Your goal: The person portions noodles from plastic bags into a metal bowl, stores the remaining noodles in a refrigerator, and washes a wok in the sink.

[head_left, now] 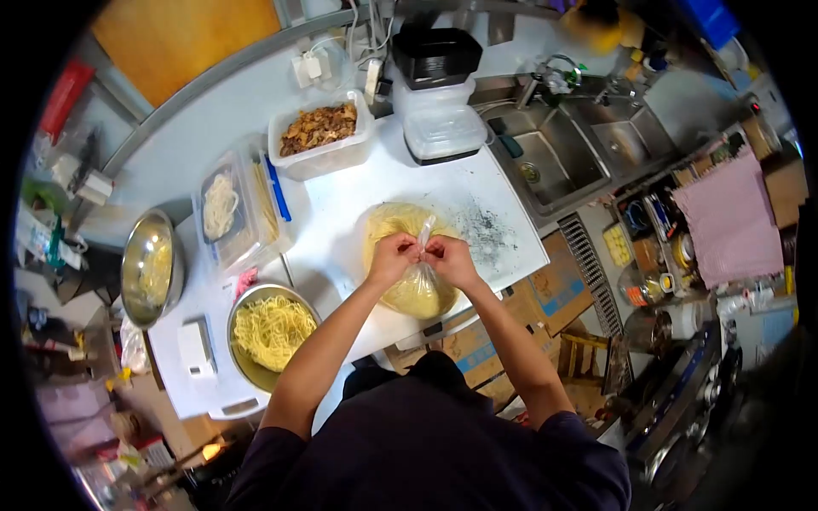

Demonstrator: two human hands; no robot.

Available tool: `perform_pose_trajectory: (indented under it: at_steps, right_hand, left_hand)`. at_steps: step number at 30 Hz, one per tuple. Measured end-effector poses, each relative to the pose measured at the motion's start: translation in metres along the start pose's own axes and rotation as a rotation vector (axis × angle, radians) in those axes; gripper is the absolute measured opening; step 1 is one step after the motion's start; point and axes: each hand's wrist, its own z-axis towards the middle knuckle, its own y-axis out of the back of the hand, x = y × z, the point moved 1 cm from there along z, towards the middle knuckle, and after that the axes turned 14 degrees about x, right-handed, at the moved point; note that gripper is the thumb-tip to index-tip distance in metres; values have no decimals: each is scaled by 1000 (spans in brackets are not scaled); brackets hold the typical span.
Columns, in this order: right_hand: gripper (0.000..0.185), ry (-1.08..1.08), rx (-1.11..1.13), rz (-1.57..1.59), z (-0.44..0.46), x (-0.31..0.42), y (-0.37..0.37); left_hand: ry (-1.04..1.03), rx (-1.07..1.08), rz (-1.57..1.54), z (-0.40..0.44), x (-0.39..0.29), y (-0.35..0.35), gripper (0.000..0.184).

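Observation:
A clear plastic bag [419, 294] full of pale yellow noodles rests on the white worktop [332, 204] in front of me. Its gathered neck stands up between my hands. My left hand [395, 257] pinches the neck from one side, and my right hand [449, 258] pinches it from the other, with the fingertips almost meeting. Whether the neck is knotted is hidden by my fingers. Left of my forearm stands a metal bowl [266, 375] heaped with yellow noodles [274, 332].
A tub [285, 162] of browned food pieces stands at the back, beside stacked lidded containers [443, 132] and black trays [436, 55]. A clear box [230, 243] of noodles, another metal bowl [136, 247] and a white device [196, 349] lie left. Sinks [545, 153] adjoin the worktop's right.

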Motion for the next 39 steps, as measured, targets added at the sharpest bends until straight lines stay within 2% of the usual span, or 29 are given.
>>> perform_pose_trajectory:
  at_steps: [1, 2, 4, 6, 7, 8, 10, 11, 13, 14, 16, 17, 18, 19, 20, 21, 22, 23, 24, 26, 27, 31, 32, 34, 36, 37, 39]
  right_hand:
    - [11, -26, 75, -81, 4, 0, 6]
    - [11, -42, 147, -163, 10, -1, 12]
    - [12, -23, 198, -40, 11, -3, 20]
    - [13, -108, 467, 370, 18, -5, 32]
    - [10, -172, 621, 361, 20, -4, 41]
    - [10, -178, 644, 371, 17, -4, 45]
    - [10, 19, 680, 127, 20, -1, 55]
    - [10, 28, 703, 122, 26, 4, 58]
    - [14, -44, 634, 153, 28, 12, 55]
    - [14, -43, 655, 156, 28, 13, 53]
    - [19, -232, 692, 183, 31, 15, 53]
    - [24, -117, 676, 11, 26, 38, 61]
    - [26, -35, 638, -138, 18, 70, 71]
    - [26, -149, 725, -132, 24, 52, 68]
    - [27, -264, 810, -137, 29, 36, 66]
    - [25, -86, 833, 17, 25, 32, 65]
    - [26, 24, 778, 19, 28, -10, 58]
    - [26, 45, 829, 18, 29, -5, 51]
    - [19, -93, 858, 195, 29, 7, 52]
    - [10, -396, 857, 534, 26, 28, 62]
    - [13, -463, 711, 583, 19, 38, 53]
    - [12, -481, 777, 565, 18, 15, 55]
    - [11, -235, 743, 255, 17, 14, 57]
    - [9, 18, 694, -53, 19, 14, 57]
    - [4, 361, 537, -457, 22, 31, 53]
    - [5, 357, 537, -486, 18, 39, 52]
    - [5, 446, 523, -452, 18, 51, 41]
  left_hand:
    - [-40, 2, 144, 1, 1, 1, 9]
    - [-34, -35, 152, 3, 0, 1, 9]
    - [-14, -26, 31, -2, 0, -5, 8]
    - [66, -140, -18, -4, -7, -13, 8]
    - [133, -222, -74, -5, -12, -16, 8]
    - [144, -245, -77, -8, -10, -20, 8]
    - [92, -232, 42, -5, -10, -24, 12]
    - [85, -256, 41, -6, -12, -29, 12]
    - [-46, -234, 150, -18, -20, -48, 20]
    - [-41, -253, 148, -21, -24, -52, 20]
    - [-124, -310, 374, -21, -35, -57, 25]
    - [-177, -247, 517, -17, -23, -54, 26]
    - [-275, -303, 726, -16, -19, -58, 26]
    - [-231, -317, 800, -21, -41, -71, 25]
    - [-372, -434, 906, -24, -41, -75, 25]
    - [-250, -408, 946, -21, -14, -73, 26]
    - [-314, -488, 981, -29, -35, -84, 18]
    - [-252, -563, 1018, -25, -26, -86, 13]
    - [-240, -598, 1023, -33, -29, -87, 13]
    - [-317, -603, 772, -37, -28, -94, 13]
    - [-332, -606, 682, -37, -27, -96, 14]
    - [-285, -660, 320, -38, -18, -100, 15]
    - [-303, -651, 492, -40, -22, -101, 16]
    - [-321, -644, 668, -43, -27, -100, 18]
    - [-368, -541, 425, -41, -24, -93, 22]
    - [-375, -549, 433, -39, -25, -88, 22]
    - [-107, -477, 609, -39, -30, -80, 25]
